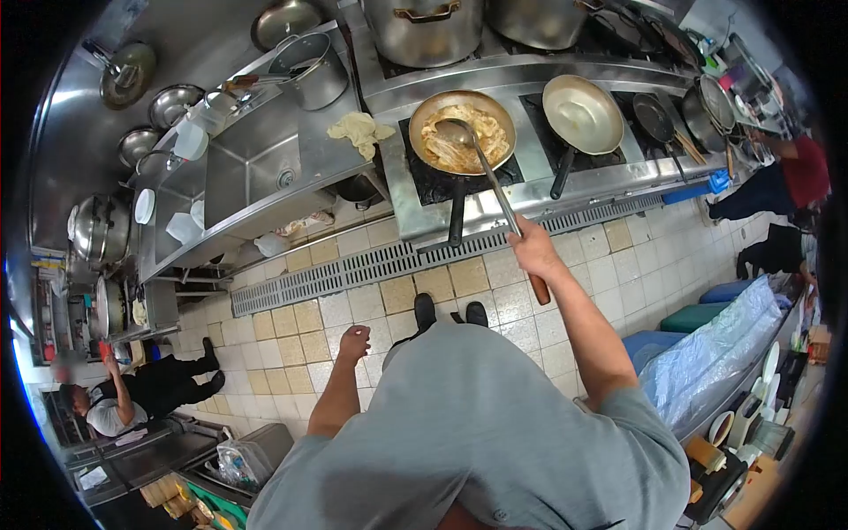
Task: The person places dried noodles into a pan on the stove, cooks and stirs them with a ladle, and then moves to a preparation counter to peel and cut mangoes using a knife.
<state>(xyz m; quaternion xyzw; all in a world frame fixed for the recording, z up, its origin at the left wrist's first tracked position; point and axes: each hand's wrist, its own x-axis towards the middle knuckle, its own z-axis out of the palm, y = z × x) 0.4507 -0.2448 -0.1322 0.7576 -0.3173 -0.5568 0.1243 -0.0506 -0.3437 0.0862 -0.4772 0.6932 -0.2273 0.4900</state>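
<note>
My right hand (533, 248) is closed around the long handle of a metal ladle (497, 188), whose wooden end sticks out below my fist. The ladle's bowl rests in a frying pan (418, 152) on the stove, among pale, browned pieces of food (486, 132) in sauce. What the food is, I cannot tell. The pan's black handle (457, 212) points toward me, and no hand is on it. My left hand (355, 343) hangs low at my left side over the tiled floor, its fingers curled in with nothing visible in them.
Right of the pan stands a second light-coloured pan (583, 115). Large pots (424, 35) stand behind. A crumpled cloth (360, 132) lies on the left counter by the sink (265, 163). A floor grate (344, 269) runs along the stove. Other people (155, 384) stand left and right.
</note>
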